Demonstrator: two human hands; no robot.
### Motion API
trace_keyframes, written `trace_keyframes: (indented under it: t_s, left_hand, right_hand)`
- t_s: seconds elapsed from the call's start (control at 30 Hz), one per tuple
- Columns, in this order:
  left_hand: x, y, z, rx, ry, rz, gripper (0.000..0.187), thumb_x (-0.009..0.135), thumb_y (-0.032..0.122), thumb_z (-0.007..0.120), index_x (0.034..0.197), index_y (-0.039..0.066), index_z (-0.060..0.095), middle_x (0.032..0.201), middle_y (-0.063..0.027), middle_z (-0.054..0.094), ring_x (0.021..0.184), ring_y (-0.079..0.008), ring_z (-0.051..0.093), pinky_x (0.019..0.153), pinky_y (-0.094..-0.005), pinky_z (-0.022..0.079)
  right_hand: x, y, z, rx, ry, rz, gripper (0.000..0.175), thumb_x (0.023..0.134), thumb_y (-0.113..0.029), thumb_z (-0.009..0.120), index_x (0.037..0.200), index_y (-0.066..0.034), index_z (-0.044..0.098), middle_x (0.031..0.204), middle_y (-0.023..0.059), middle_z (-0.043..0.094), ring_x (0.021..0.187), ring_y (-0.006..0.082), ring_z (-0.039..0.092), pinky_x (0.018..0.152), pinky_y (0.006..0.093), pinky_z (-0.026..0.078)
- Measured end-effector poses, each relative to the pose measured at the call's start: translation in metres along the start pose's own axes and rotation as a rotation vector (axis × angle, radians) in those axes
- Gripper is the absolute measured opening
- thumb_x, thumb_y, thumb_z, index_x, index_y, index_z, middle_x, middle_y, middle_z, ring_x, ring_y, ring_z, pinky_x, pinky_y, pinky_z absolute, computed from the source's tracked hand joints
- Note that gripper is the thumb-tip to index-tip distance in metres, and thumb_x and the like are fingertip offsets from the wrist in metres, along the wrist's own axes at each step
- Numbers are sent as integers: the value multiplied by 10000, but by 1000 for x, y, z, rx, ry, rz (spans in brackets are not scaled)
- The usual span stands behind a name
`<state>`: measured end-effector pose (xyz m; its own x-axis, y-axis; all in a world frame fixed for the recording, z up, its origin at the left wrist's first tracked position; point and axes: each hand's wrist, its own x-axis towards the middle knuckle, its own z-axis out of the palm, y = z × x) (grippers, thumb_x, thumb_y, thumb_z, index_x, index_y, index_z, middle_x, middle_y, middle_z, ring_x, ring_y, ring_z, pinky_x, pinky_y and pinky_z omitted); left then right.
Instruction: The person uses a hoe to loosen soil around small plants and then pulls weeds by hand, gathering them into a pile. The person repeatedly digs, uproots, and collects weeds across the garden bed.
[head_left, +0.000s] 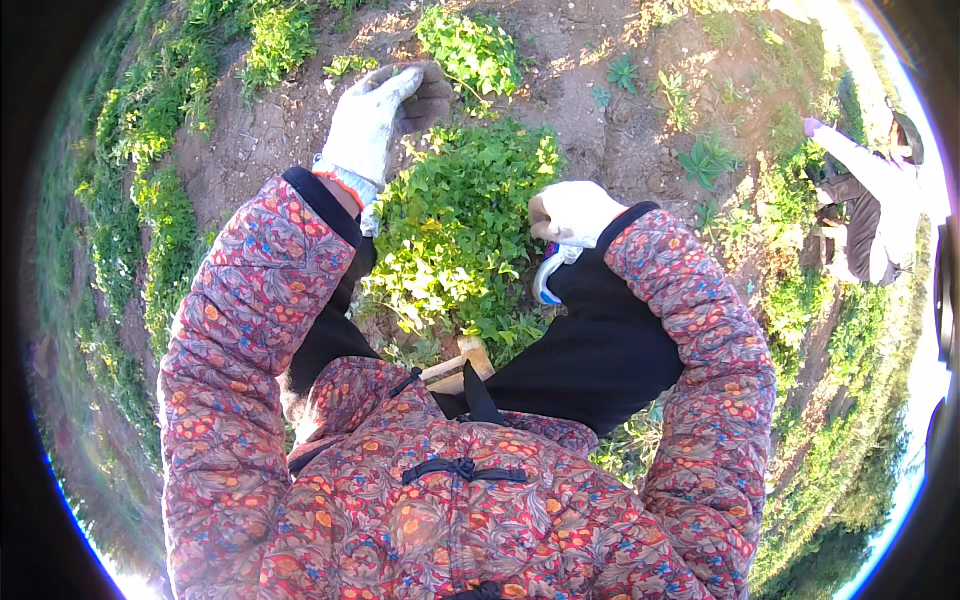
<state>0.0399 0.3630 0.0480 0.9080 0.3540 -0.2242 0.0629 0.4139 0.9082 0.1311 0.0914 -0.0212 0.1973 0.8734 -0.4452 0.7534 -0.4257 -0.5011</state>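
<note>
My left hand (386, 112), in a white knit glove with a darker palm, hovers over bare soil past the upper left of a bushy green plant (472, 217). Its fingers bend to the right; whether anything small sits between them is unclear. My right hand (576, 214), in a similar glove, is above my right knee at the plant's right edge. Its fingers curl inward, and what they may hold is hidden. The leafy plant, partly yellow-green, grows between my feet. A smaller bright green plant (472, 49) stands beyond it.
Beneath me shows part of a low wooden stool (457, 367). A white shoe (551, 277) rests by the plant's right side. Dense green rows (157, 202) run along the left. Small weeds (705, 161) dot the soil at right, where another person (874, 195) sits low among plants.
</note>
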Motion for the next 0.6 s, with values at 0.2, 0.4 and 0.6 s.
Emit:
trace_keyframes:
  t_s: [0.2,0.4,0.6]
  left_hand:
    - [18,-3,-8,30,-6,-77,251,963,145,524,1128,-34,587,1011,-148,652,914,-243,644,811,-358,526]
    - [28,-3,34,69,-62,-416,282,955,227,553,1075,-24,600,966,-115,657,857,-198,653,797,-319,537]
    - [88,-21,49,32,-110,-611,257,955,199,539,1060,-32,584,962,-129,644,850,-202,639,802,-332,527]
  right_hand:
    - [47,26,32,78,-87,-64,279,770,-317,621,913,-86,686,822,149,670,813,337,653,726,436,514]
    - [87,133,45,56,174,356,281,796,-365,608,837,-98,688,780,138,673,775,340,660,701,441,519]
    - [83,258,45,209,621,727,267,803,-368,654,832,-104,685,810,136,672,790,336,650,701,437,504]
